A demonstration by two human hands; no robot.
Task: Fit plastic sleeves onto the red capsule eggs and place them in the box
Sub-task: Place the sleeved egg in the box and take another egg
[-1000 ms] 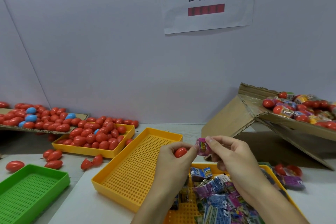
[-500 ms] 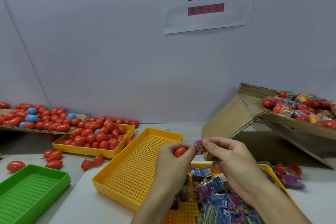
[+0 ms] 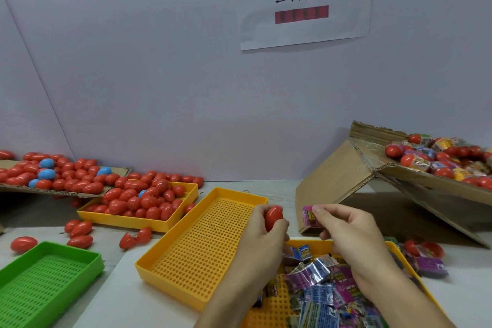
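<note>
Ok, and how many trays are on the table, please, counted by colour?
Yellow: 3, namely the tray of red eggs, the middle tray and the tray of sleeves
Green: 1, the green tray
Total: 4 trays

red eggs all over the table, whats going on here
A person is sleeving capsule eggs. The left hand grips a bare red egg; the right hand pinches a pink plastic sleeve beside it, a small gap between them, so the sleeve is not yet on. More sleeves fill the yellow tray below the hands. Unsleeved eggs sit in another yellow tray at left, and finished ones lie in the cardboard box at right.
</note>
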